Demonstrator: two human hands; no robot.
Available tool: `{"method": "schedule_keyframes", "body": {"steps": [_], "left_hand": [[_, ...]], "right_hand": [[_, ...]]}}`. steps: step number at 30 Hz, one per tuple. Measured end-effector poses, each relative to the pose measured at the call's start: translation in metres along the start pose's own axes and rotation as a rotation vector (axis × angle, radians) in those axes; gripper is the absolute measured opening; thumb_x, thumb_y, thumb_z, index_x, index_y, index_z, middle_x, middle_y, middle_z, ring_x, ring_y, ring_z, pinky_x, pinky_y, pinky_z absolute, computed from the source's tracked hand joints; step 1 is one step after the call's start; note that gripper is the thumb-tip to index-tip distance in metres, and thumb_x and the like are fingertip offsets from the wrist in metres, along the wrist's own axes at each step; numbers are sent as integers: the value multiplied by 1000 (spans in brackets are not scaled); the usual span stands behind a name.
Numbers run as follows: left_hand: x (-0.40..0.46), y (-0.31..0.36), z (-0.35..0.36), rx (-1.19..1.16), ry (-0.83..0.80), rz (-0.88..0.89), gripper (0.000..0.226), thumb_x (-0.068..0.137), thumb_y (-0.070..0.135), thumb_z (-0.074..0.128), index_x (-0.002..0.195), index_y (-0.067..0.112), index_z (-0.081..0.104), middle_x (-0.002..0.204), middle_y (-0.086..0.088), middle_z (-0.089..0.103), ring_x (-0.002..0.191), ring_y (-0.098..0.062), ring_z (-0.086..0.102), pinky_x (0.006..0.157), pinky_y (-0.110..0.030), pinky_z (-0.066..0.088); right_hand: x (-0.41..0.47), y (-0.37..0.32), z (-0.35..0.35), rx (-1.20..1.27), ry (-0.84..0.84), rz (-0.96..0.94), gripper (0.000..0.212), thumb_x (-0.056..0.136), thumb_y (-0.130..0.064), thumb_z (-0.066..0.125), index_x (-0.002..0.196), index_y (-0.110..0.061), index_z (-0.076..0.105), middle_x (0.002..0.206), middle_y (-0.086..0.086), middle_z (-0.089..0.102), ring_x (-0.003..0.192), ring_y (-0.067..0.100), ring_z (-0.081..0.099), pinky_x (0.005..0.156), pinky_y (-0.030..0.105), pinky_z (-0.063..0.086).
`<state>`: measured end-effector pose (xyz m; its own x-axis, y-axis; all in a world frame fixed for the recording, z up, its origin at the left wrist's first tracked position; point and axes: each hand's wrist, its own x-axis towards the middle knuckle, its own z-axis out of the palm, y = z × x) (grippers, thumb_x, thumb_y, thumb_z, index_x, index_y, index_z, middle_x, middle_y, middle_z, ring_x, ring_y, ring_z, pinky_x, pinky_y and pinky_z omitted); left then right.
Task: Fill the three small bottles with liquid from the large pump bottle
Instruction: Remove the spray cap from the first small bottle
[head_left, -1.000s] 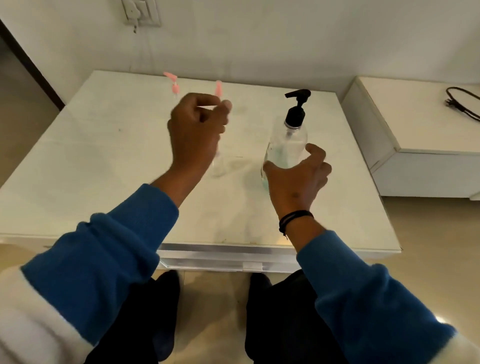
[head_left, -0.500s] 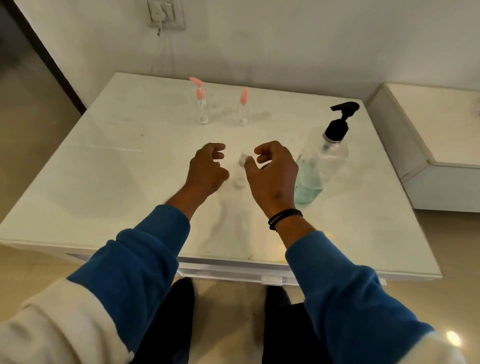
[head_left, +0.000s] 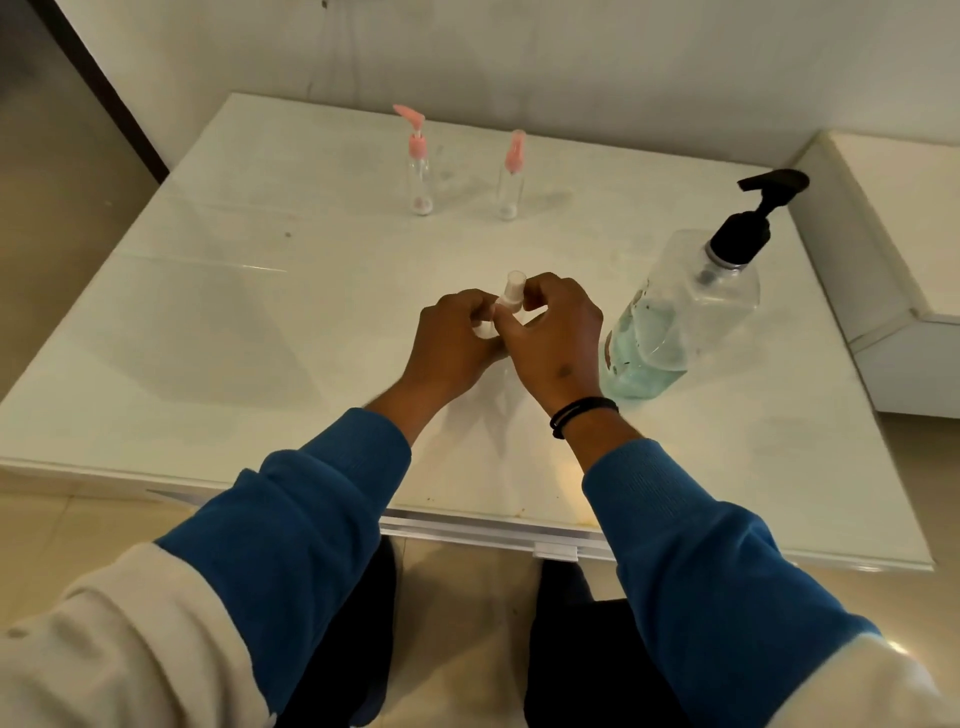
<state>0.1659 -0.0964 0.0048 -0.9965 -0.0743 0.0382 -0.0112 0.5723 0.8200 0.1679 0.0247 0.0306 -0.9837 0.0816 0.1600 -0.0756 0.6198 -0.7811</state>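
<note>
Dim, soft indoor light with a greenish-yellow cast. The glossy white table (head_left: 218, 322) carries a broad grey shadow at left and faint glare streaks near its front edge. A warm patch glows on the tabletop between the forearms. Wide-angle distortion bends the table's edges and stretches the sleeves. The picture is slightly soft throughout, noisier along the wall (head_left: 571, 57)
</note>
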Motion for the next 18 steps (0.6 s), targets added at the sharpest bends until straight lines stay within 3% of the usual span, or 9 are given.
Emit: {"method": "schedule_keyframes", "body": {"steps": [4, 7, 9, 12, 15, 16, 18], "left_hand": [[-1, 1, 0, 29, 12, 13, 19, 83, 21, 82, 91, 17, 65, 89, 2, 70, 83, -12, 66, 63, -5, 40], [-2, 3, -1, 18, 33, 22, 23, 85, 15, 79, 78, 19, 58, 70, 9, 59, 63, -1, 53, 56, -6, 35], [-2, 7, -2, 1, 58, 17, 27, 86, 13, 76, 69, 12, 56, 61, 4, 53, 55, -7, 42, 53, -12, 32], [-4, 22, -7, -50, 92, 44, 25, 87, 13, 75, 67, 7, 63, 60, -10, 57, 56, -10, 38, 51, -16, 30], [-5, 42, -18, -74, 133, 130, 41, 88, 10, 74, 59, 31, 54, 52, 6, 50, 50, -5, 42, 51, -11, 32], [-5, 50, -24, -67, 140, 162, 40, 89, 12, 74, 60, 31, 54, 52, 6, 51, 50, -5, 44, 51, -12, 33], [-7, 67, -37, -62, 131, 190, 26, 87, 26, 74, 66, 15, 64, 58, -7, 60, 53, -11, 51, 51, -23, 39]], "right_hand": [[-2, -1, 0, 7, -7, 5, 16, 89, -27, 76, 96, -15, 68, 99, 2, 65, 86, 21, 63, 72, 24, 42], [-2, -4, -1, 21, -8, 5, 18, 90, -29, 76, 98, -14, 69, 99, 2, 66, 85, 20, 64, 74, 24, 44], [-2, -9, -3, 34, 6, 1, 18, 91, -29, 76, 99, -14, 70, 102, 2, 66, 79, 15, 63, 72, 18, 43], [-1, -20, -13, 47, 43, -11, 19, 95, -30, 73, 100, -12, 71, 102, 1, 64, 69, 3, 57, 63, 5, 36], [-1, -38, -30, 91, 87, -44, 16, 94, -27, 74, 98, -12, 72, 101, 1, 62, 69, 2, 55, 64, 3, 39], [0, -46, -38, 98, 92, -54, 15, 93, -26, 75, 98, -12, 72, 101, 1, 62, 70, 3, 55, 65, 2, 40], [4, -65, -55, 105, 86, -73, 14, 92, -24, 76, 97, -12, 72, 101, 1, 62, 71, 4, 55, 65, 2, 40]]}}
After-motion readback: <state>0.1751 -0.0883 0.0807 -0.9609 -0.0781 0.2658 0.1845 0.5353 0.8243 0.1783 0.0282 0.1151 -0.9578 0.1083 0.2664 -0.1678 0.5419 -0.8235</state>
